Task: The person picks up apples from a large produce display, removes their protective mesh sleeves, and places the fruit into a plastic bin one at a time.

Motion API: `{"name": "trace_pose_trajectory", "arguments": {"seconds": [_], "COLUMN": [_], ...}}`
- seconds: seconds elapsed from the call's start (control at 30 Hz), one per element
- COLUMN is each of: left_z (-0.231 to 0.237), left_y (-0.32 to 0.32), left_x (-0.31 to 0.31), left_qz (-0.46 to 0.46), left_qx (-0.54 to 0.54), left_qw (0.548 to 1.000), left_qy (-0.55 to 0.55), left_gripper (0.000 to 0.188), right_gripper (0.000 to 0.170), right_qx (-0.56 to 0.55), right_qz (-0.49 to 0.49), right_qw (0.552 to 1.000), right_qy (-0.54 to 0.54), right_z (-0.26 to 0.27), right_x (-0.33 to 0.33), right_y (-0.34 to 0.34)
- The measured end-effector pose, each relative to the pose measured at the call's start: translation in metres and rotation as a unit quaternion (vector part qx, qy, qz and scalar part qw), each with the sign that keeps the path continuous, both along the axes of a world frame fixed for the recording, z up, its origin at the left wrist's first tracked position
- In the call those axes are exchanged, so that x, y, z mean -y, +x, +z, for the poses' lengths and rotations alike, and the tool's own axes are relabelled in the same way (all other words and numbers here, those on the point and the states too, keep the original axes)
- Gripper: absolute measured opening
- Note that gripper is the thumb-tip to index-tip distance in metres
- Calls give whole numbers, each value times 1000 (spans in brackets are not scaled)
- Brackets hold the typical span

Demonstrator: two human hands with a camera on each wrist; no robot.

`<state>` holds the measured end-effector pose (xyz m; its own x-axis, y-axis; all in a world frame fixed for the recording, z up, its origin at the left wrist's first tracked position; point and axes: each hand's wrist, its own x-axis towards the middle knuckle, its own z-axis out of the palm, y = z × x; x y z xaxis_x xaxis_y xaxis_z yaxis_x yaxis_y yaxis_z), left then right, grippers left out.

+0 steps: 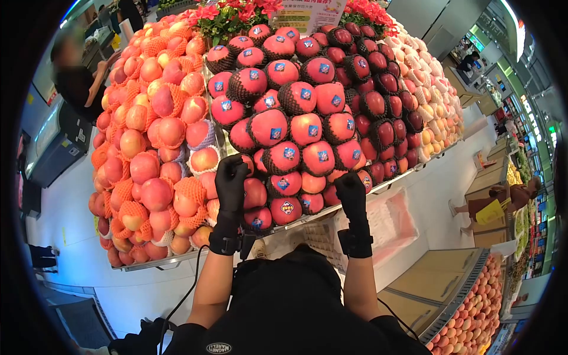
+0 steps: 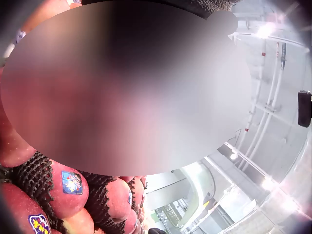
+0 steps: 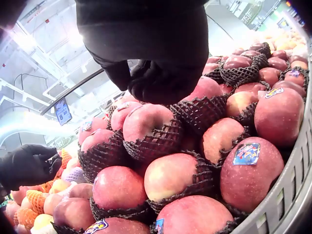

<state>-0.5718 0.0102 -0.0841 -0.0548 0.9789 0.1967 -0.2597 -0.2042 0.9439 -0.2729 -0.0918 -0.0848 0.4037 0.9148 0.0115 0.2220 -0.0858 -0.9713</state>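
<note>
Both hands wear black gloves and hover over a heaped display of red apples (image 1: 276,126), many in black foam nets with blue stickers. My left hand (image 1: 231,186) is at the border with the orange-netted fruit, its fingers loosely curled and nothing seen in them. My right hand (image 1: 353,198) is above the front edge of the apples; in the right wrist view this hand (image 3: 151,58) has bent fingers around no visible fruit. There the left hand (image 3: 30,166) also shows, at the far left. A large blur hides most of the left wrist view, with stickered apples (image 2: 70,187) below it.
Orange-netted fruit (image 1: 157,133) fills the left side and pale-netted fruit (image 1: 435,89) the far right. A grey basket rim (image 3: 278,204) borders the apples. Red flowers (image 1: 239,12) and a sign stand behind. A person (image 1: 80,83) is at the left, another (image 1: 515,198) at the right.
</note>
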Motion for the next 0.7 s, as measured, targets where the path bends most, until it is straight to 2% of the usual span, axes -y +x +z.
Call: {"name": "trace_pose_trajectory", "arguments": {"seconds": [0.13, 0.23, 0.3, 0.37, 0.43, 0.57, 0.63, 0.7], "left_z": [-1, 10, 11, 14, 19, 29, 22, 17], "left_y": [-6, -14, -16, -17, -15, -11, -11, -10], "left_x": [-3, 0, 3, 7, 8, 18, 17, 17], "left_qz": [14, 38, 44, 53, 76, 66, 70, 68], "left_qx": [27, 49, 54, 55, 43, 77, 49, 41], "left_qw": [999, 997, 996, 995, 994, 991, 994, 995], "left_qy": [-34, -44, -58, -69, -68, -86, -63, -59], "left_gripper": [24, 24, 24, 23, 22, 21, 21, 23], "right_gripper": [13, 16, 18, 15, 12, 14, 17, 20], "right_qx": [72, 20, 65, 133, 156, -69, -113, -104], "right_qz": [19, 41, 57, 89, 107, 91, 88, 95], "right_qw": [995, 997, 994, 977, 966, 992, 989, 989], "right_qy": [63, 57, 70, 138, 177, 54, 33, 32], "right_z": [3, 19, 31, 31, 33, 46, 51, 56], "right_x": [-21, -39, -50, -63, -74, -90, -100, -106], "right_y": [-5, -10, -14, -14, -16, -27, -33, -39]}}
